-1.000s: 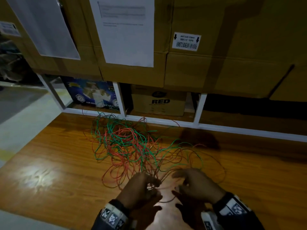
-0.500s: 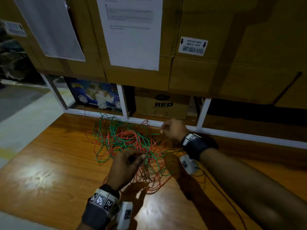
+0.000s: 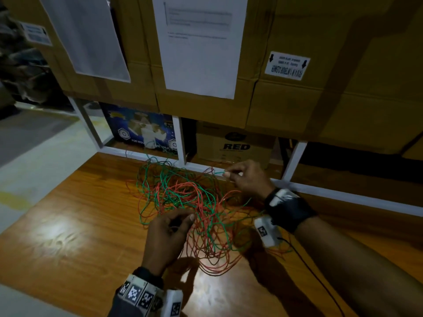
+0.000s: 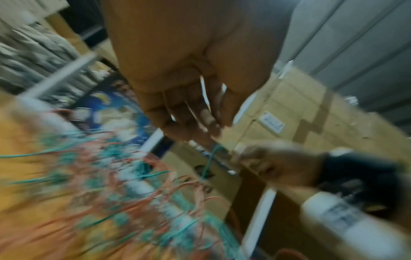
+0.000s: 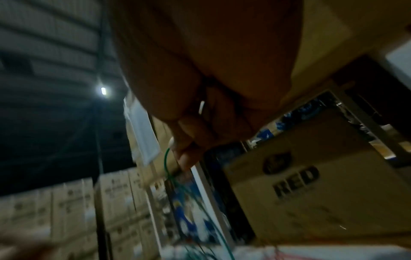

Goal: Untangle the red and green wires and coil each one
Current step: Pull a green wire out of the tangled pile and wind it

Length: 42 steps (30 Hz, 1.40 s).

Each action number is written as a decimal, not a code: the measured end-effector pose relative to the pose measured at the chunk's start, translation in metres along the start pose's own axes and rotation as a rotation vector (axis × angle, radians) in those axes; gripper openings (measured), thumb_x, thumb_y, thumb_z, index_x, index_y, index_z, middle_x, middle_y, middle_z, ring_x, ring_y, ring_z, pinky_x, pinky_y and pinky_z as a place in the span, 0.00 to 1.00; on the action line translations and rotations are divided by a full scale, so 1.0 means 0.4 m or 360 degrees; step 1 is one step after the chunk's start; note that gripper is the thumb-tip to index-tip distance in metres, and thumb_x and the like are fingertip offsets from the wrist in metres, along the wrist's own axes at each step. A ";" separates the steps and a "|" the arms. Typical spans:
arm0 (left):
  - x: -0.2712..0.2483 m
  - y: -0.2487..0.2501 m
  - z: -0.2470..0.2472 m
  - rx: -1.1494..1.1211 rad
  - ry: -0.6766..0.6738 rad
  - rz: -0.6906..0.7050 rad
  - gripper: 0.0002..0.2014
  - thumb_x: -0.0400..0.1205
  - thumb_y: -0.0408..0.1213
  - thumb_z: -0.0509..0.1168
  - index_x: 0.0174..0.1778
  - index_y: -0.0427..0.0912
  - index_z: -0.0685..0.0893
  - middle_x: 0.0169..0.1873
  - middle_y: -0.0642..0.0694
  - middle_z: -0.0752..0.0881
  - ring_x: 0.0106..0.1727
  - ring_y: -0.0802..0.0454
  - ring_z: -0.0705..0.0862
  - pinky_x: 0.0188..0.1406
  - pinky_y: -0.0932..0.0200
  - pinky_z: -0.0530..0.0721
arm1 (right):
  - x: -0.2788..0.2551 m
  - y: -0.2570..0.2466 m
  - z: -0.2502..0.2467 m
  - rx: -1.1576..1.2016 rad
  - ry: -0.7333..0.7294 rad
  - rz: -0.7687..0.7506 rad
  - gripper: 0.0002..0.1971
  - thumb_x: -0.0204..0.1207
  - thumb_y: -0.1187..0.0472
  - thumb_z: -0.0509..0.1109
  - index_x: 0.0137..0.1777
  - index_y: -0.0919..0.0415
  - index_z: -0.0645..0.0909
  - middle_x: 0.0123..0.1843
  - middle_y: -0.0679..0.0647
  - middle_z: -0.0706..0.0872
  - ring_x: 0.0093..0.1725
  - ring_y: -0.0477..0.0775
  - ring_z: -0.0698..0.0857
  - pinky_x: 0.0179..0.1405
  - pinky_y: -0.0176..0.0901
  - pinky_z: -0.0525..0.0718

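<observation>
Though tangled, green wire (image 3: 183,193) pinched.

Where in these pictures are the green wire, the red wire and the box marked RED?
green wire (image 5: 165,159), right wrist view, strand below the fingertips
red wire (image 3: 212,268), head view, near loop
box marked RED (image 3: 235,146), head view, its lettering

Cardboard boxes (image 3: 297,106) sit on a white rack (image 3: 180,140) above the wooden floor (image 3: 80,225).

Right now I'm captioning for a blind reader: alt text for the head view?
Right hand pinches a thin green wire drawn from a red-and-green wire tangle on an orange wooden floor; left hand grips strands at its near edge.
</observation>
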State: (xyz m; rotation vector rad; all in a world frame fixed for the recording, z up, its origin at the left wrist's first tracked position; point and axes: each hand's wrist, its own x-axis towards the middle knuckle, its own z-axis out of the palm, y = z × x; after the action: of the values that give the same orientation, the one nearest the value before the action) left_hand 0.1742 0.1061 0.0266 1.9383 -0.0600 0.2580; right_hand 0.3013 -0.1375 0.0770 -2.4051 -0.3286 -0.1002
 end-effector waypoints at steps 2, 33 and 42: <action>0.033 0.050 0.025 -0.0057 0.0095 0.0131 0.12 0.81 0.40 0.76 0.56 0.60 0.89 0.49 0.60 0.92 0.51 0.65 0.89 0.47 0.57 0.91 | -0.065 -0.055 -0.089 0.0264 0.0021 -0.0110 0.07 0.81 0.56 0.77 0.47 0.57 0.95 0.47 0.46 0.95 0.47 0.44 0.91 0.46 0.43 0.87; 0.065 0.145 0.293 0.0272 -0.0847 0.0972 0.11 0.84 0.54 0.68 0.47 0.55 0.94 0.36 0.66 0.88 0.35 0.64 0.86 0.30 0.62 0.81 | -0.508 -0.033 -0.100 -0.0465 0.0168 0.0468 0.09 0.88 0.50 0.63 0.56 0.46 0.85 0.56 0.44 0.89 0.59 0.50 0.85 0.55 0.45 0.82; 0.127 0.041 0.188 0.0191 -0.0689 0.0823 0.24 0.85 0.64 0.62 0.39 0.48 0.88 0.28 0.52 0.84 0.30 0.61 0.82 0.29 0.55 0.80 | -0.566 0.036 -0.380 -0.0389 0.1030 0.0285 0.13 0.79 0.69 0.70 0.48 0.49 0.90 0.46 0.44 0.92 0.42 0.46 0.89 0.43 0.48 0.90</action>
State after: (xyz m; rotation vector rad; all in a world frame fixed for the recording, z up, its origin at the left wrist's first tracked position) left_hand 0.2323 0.0347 0.0255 2.0418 -0.8534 0.1777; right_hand 0.0892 -0.2949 0.1463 -2.4655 0.2106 -0.8531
